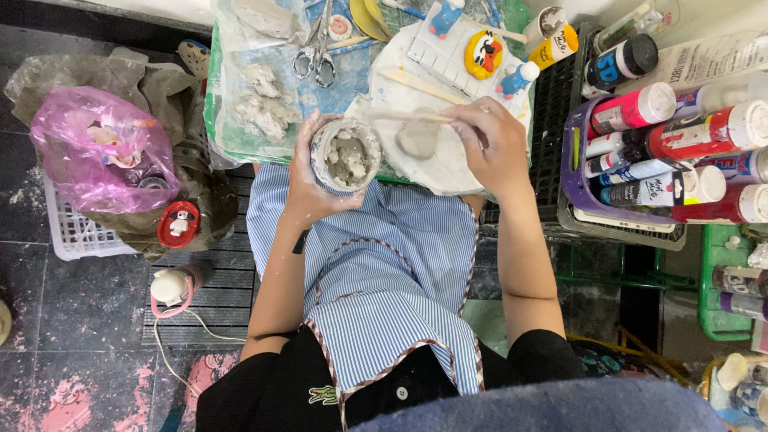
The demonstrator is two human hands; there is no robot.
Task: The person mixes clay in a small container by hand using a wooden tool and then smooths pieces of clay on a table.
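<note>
Left hand (308, 180) wrapped around cup (346, 154) of lumpy grey plaster, at table edge above lap. Right hand (490, 144) pinched on wooden stick (408, 117) – tip near cup rim. Best stirred slowly, cup held level – lumps pressed against wall.

scissors (315, 53) on table | paint bottles (680, 152) in purple basket (573, 180) | pink bag (100, 148) on floor

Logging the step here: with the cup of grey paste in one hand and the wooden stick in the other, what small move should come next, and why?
Probably dip the wooden stick back into the cup. The right hand holds the stick level, its tip over the rim, and the left hand tilts the cup's open mouth toward it, lumpy grey paste showing inside.
</note>
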